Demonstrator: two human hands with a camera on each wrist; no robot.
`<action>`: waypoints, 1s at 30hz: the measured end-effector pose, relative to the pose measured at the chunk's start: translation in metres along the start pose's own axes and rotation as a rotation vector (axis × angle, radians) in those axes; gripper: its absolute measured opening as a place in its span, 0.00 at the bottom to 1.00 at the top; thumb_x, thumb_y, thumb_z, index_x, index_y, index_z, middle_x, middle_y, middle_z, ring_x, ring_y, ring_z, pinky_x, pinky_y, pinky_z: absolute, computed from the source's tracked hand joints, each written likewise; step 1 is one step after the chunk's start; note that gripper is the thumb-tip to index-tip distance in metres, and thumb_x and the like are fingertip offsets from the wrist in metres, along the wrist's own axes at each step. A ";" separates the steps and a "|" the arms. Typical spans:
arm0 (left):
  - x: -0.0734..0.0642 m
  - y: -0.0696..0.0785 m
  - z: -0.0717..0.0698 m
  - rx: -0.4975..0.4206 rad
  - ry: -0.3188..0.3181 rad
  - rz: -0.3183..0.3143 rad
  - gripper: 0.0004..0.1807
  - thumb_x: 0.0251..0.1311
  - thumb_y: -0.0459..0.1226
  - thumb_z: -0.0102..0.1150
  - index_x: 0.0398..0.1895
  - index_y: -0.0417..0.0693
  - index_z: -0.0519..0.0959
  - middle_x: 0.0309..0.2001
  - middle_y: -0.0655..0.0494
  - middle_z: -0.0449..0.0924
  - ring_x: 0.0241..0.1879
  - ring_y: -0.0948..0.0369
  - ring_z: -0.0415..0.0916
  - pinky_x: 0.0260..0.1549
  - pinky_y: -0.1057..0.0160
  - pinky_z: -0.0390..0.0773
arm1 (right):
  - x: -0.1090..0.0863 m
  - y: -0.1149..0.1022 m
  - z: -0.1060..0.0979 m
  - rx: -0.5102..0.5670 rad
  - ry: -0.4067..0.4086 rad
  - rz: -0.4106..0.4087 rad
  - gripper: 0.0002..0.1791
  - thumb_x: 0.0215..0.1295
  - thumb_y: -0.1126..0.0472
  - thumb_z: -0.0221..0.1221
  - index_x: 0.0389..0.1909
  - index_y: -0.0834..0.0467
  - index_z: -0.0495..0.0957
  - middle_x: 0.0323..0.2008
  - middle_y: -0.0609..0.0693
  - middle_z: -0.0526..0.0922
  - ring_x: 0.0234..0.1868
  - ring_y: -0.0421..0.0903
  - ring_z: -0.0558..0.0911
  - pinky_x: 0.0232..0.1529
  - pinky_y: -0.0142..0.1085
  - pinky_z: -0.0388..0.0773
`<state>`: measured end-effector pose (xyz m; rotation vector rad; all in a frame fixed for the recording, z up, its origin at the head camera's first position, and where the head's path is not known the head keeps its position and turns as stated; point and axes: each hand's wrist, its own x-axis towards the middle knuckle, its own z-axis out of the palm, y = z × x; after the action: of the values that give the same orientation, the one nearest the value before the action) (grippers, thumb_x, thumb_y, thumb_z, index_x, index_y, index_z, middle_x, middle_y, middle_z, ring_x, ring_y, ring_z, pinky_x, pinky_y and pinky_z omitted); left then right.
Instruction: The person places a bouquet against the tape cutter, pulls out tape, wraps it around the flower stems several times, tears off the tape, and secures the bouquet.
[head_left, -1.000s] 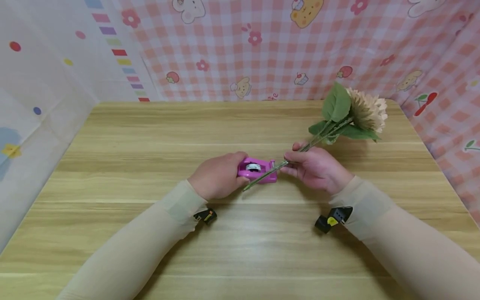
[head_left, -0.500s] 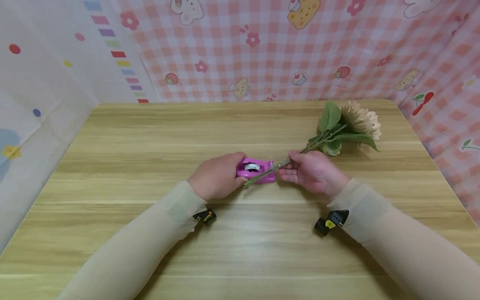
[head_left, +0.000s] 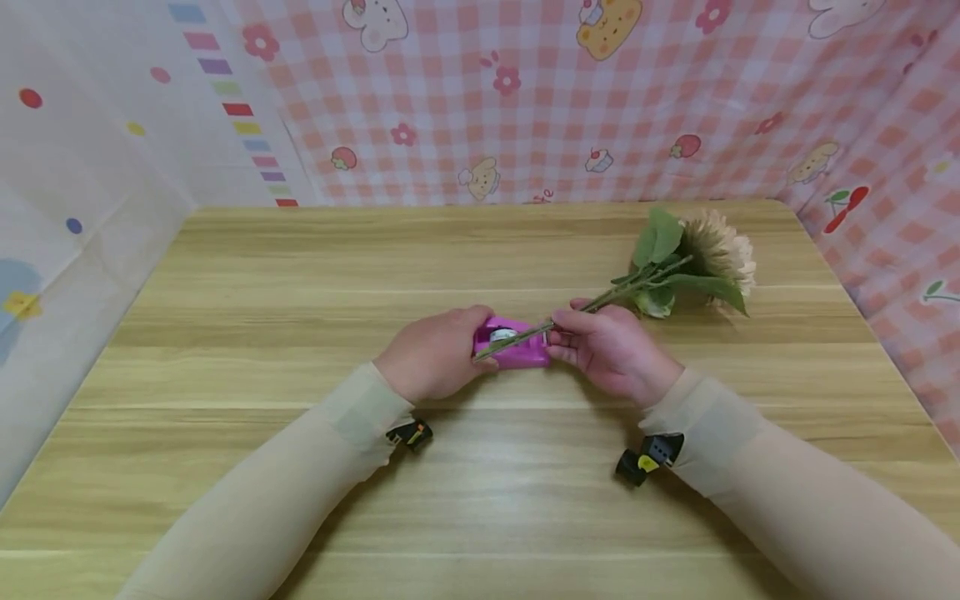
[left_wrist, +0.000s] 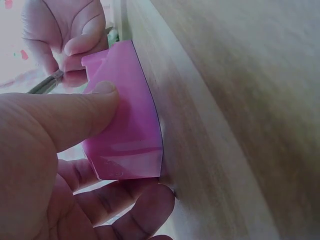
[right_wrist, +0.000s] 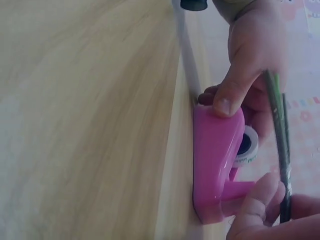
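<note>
My left hand [head_left: 435, 352] grips the rear of a pink tape dispenser [head_left: 529, 358] that stands on the table, thumb along its near side in the left wrist view. A small roll of tape [right_wrist: 250, 145] sits inside it. My right hand [head_left: 621, 352] pinches the green stems [head_left: 517, 338] of an artificial flower between thumb and fingers. Those stems slant over the dispenser, their cut ends near my left hand. Beyond my right hand, the pale beige flower head [head_left: 722, 242] and its leaves lean toward the back right. Some right fingers are right at the dispenser's front end.
The wood-grain table [head_left: 262, 275] reaches back to a pink checked cloth [head_left: 442, 92] with cartoon prints. A white dotted cloth [head_left: 90, 167] hangs on the left. A small black camera sits at each wrist.
My right hand has moved left to the dispenser's front end, carrying the stems further across it. The flower head has dropped and shifted left. My left hand and the dispenser have stayed nearly still.
</note>
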<state>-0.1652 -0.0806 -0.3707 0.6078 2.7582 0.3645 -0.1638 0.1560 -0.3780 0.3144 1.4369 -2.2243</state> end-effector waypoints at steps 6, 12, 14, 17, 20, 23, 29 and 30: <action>0.000 0.001 -0.001 0.005 0.001 0.007 0.36 0.68 0.57 0.66 0.73 0.55 0.69 0.62 0.53 0.82 0.59 0.51 0.83 0.60 0.48 0.82 | -0.004 0.001 0.004 0.043 0.031 -0.014 0.12 0.80 0.70 0.49 0.43 0.54 0.56 0.29 0.48 0.87 0.32 0.44 0.89 0.44 0.35 0.89; -0.001 0.001 -0.001 0.010 0.012 0.024 0.35 0.68 0.57 0.66 0.73 0.54 0.69 0.61 0.52 0.82 0.57 0.52 0.83 0.58 0.48 0.83 | -0.004 0.002 0.013 0.069 0.066 -0.051 0.20 0.78 0.72 0.52 0.49 0.53 0.49 0.33 0.49 0.83 0.32 0.46 0.89 0.45 0.36 0.89; -0.001 0.000 -0.001 0.006 0.018 0.028 0.36 0.68 0.56 0.66 0.73 0.53 0.69 0.61 0.52 0.82 0.57 0.52 0.83 0.58 0.48 0.83 | -0.002 0.003 0.017 0.061 0.077 -0.069 0.27 0.76 0.73 0.54 0.56 0.54 0.46 0.34 0.50 0.82 0.32 0.45 0.88 0.46 0.36 0.89; -0.002 -0.001 0.000 0.002 0.026 0.032 0.34 0.68 0.56 0.66 0.71 0.52 0.70 0.60 0.51 0.83 0.55 0.52 0.84 0.56 0.48 0.83 | 0.001 0.005 0.024 0.049 0.092 -0.085 0.40 0.73 0.75 0.58 0.69 0.58 0.40 0.37 0.52 0.82 0.33 0.43 0.88 0.45 0.35 0.89; -0.002 -0.001 0.000 0.004 0.026 0.030 0.33 0.69 0.56 0.66 0.70 0.53 0.71 0.58 0.52 0.83 0.54 0.52 0.84 0.55 0.48 0.84 | 0.002 0.006 0.029 0.040 0.116 -0.097 0.47 0.70 0.77 0.60 0.74 0.60 0.35 0.39 0.56 0.82 0.32 0.43 0.87 0.42 0.32 0.89; -0.002 0.000 0.001 0.013 0.024 0.026 0.33 0.69 0.56 0.65 0.71 0.54 0.70 0.59 0.52 0.83 0.55 0.52 0.84 0.55 0.48 0.84 | 0.001 0.004 0.031 0.035 0.125 -0.093 0.50 0.68 0.79 0.60 0.75 0.60 0.34 0.38 0.56 0.81 0.30 0.43 0.86 0.39 0.30 0.88; -0.001 -0.001 0.001 0.003 0.036 0.030 0.28 0.71 0.55 0.62 0.67 0.55 0.72 0.53 0.55 0.83 0.49 0.55 0.83 0.51 0.50 0.84 | -0.003 -0.002 0.030 -0.015 0.138 -0.071 0.51 0.68 0.80 0.58 0.78 0.58 0.34 0.36 0.55 0.79 0.28 0.43 0.85 0.36 0.29 0.87; -0.001 -0.001 0.001 0.002 0.037 0.031 0.27 0.72 0.56 0.61 0.67 0.55 0.72 0.53 0.55 0.83 0.48 0.55 0.83 0.51 0.51 0.84 | -0.003 -0.003 0.029 -0.032 0.141 -0.069 0.50 0.67 0.80 0.58 0.77 0.57 0.35 0.38 0.55 0.78 0.28 0.43 0.84 0.36 0.29 0.87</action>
<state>-0.1644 -0.0817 -0.3715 0.6516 2.7871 0.3832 -0.1607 0.1318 -0.3621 0.4239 1.5771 -2.2705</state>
